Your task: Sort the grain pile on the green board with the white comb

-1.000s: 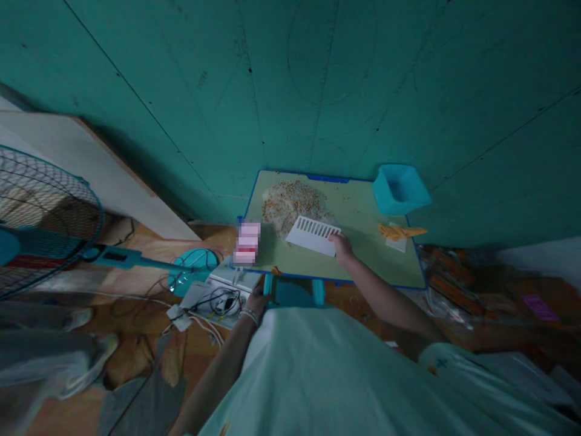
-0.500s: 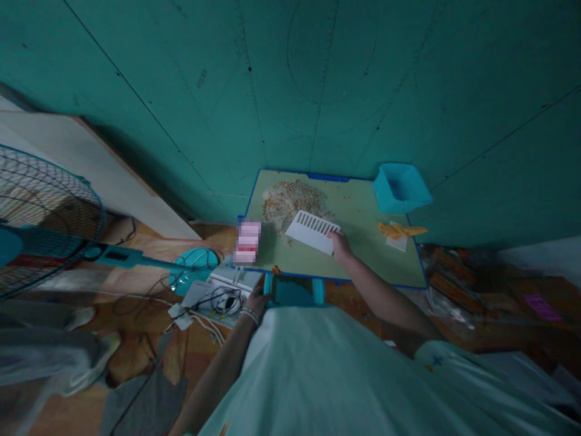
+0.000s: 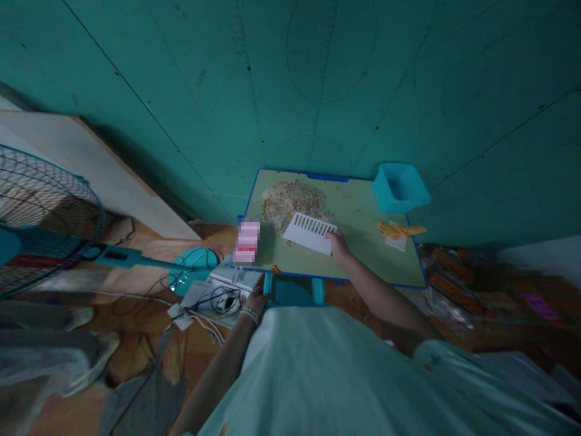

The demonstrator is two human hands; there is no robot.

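Observation:
My right hand [image 3: 338, 246] is closed on the right end of a white slotted plastic scraper [image 3: 305, 237]. The scraper lies low over the table, its slotted edge by the near side of a spread heap of pale grains mixed with orange-brown kernels [image 3: 295, 203]. Below the table's near edge, my left hand [image 3: 258, 299] grips the left rim of a blue bin [image 3: 295, 290] in front of my body. Its fingers are partly hidden against the rim.
The pale green table [image 3: 354, 266] has a blue edge. At its far right corner stands a blue basket [image 3: 399, 191], with a yellow-orange cloth [image 3: 399, 231] nearer me. A blurred pink item [image 3: 247, 242] is at the left edge. Cables [image 3: 222, 300] and a fan [image 3: 45, 224] stand left.
The white scraper and my right hand have shifted slightly left. My left hand stays at the bin's rim, and the heap looks much the same.

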